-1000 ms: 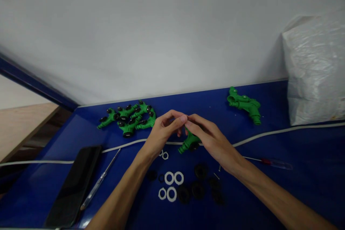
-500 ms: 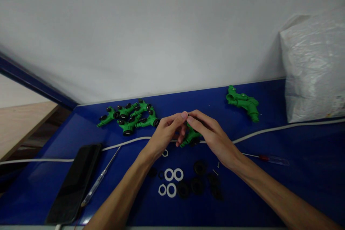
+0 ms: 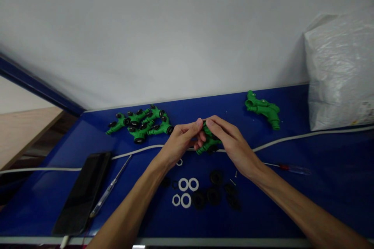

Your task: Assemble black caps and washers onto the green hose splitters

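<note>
Both hands meet over the middle of the blue table. My left hand (image 3: 187,136) and my right hand (image 3: 226,134) are closed around a green Y-shaped hose connector (image 3: 208,146) with dark parts on it. Thumbs press together at its upper end, and fingers hide much of it. Below the hands lie several white rings (image 3: 186,200), several black ring-shaped caps (image 3: 213,195), small dark pieces (image 3: 233,202) and two small screws (image 3: 233,182).
Several green connectors with black fittings (image 3: 138,135) lie at back left, and bare green bodies (image 3: 264,111) at back right. A phone (image 3: 82,194), a long screwdriver (image 3: 109,190), a red-tipped screwdriver (image 3: 292,169), a white cable (image 3: 286,139) and a plastic bag (image 3: 340,74) are around.
The right hand has shifted slightly up and the thumbs have parted a little, so more of the green connector shows between them. The camera view has tilted slightly.
</note>
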`<action>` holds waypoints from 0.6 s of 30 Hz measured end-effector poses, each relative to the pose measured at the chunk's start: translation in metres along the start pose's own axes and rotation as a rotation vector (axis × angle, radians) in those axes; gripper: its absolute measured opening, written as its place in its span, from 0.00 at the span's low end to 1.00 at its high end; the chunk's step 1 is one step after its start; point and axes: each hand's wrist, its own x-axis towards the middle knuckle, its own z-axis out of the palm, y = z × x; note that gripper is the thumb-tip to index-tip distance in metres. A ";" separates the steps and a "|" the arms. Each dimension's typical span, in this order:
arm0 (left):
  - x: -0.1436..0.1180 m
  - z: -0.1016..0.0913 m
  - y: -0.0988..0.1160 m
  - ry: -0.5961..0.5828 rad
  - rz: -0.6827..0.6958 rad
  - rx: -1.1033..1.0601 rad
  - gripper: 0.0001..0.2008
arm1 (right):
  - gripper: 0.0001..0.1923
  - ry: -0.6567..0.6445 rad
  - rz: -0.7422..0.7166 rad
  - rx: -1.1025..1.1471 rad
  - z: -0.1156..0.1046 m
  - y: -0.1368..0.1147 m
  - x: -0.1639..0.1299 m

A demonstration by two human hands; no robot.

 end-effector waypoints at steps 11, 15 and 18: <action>0.000 0.005 -0.003 0.049 0.023 -0.042 0.29 | 0.19 0.068 -0.054 -0.160 0.001 0.002 -0.003; -0.002 0.010 -0.006 0.061 0.028 -0.106 0.27 | 0.20 0.135 -0.056 -0.243 0.001 0.004 -0.004; -0.003 0.014 -0.007 0.066 0.028 -0.160 0.27 | 0.20 0.175 -0.061 -0.260 0.003 0.004 -0.005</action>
